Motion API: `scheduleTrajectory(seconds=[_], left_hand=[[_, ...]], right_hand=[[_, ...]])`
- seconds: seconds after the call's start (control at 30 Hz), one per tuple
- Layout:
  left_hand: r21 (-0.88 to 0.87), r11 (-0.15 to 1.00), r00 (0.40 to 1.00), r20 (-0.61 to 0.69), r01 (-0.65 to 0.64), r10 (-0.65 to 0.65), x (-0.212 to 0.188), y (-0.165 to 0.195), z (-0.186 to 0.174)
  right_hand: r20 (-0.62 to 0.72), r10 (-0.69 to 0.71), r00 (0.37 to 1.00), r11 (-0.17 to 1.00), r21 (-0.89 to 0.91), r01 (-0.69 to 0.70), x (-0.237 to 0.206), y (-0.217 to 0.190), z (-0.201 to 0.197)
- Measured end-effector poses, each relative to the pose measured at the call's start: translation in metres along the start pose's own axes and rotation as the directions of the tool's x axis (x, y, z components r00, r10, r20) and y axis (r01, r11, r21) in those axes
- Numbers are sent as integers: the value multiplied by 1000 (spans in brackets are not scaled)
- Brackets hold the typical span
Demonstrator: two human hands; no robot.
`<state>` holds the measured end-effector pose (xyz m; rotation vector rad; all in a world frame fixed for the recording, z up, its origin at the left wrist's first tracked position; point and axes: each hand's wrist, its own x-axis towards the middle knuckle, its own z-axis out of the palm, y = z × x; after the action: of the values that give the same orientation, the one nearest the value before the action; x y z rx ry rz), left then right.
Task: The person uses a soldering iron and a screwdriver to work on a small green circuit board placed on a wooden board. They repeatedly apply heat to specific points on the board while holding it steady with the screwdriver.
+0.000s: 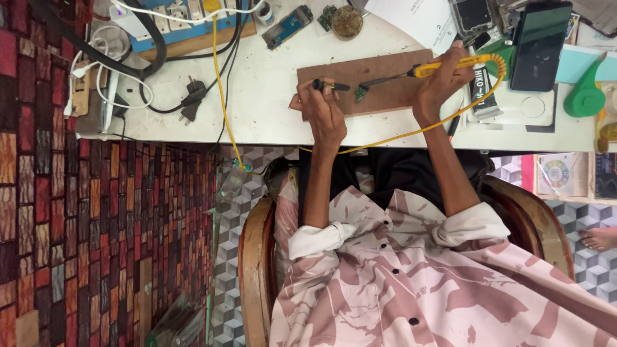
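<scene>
Soldering iron: yellow-handled soldering iron [450,64] clamped in the right hand [440,87], tip over the brown board.
Circuit piece: small green circuit piece [361,94] on the brown fibreboard work board [373,80], pinned by a black-handled tool [329,85] gripped in the left hand [321,110].
Risk: tip strays, piece slides.
Cord: yellow cord [411,132] off the board's near edge could snag on the white desk [270,96].

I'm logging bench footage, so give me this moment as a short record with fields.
Left hand: left hand pinches slim black tweezers
Right hand: right hand grips yellow-handled soldering iron
Workpiece: small green circuit board, under the iron's tip
Surface: brown rectangular board on white worktable
Nearby: dark phone, green plastic bottle
</scene>
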<state>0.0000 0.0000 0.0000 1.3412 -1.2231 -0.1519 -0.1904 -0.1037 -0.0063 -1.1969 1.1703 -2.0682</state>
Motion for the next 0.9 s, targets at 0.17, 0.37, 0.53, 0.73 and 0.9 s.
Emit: scheduleTrajectory(seconds=[0.17, 0.37, 0.53, 0.73, 0.9], left_hand=[[5, 1000, 1000, -13, 1, -1, -2, -8, -4], [-97, 990, 993, 81, 97, -90, 0, -14, -5], [81, 994, 992, 113, -68, 59, 0, -12, -13], [92, 993, 990, 127, -73, 61, -1, -10, -18], [104, 989, 987, 133, -102, 88, -3, -10, -23]], right_hand=[[29, -107, 994, 984, -140, 110, -2, -1, 5], [144, -232, 962, 926, -270, 264, -12, 0, 5], [173, -186, 967, 924, -303, 232, -21, -6, 7], [223, -176, 959, 923, -302, 239, -28, -16, 10], [324, -230, 918, 904, -278, 325, -36, -32, 14]])
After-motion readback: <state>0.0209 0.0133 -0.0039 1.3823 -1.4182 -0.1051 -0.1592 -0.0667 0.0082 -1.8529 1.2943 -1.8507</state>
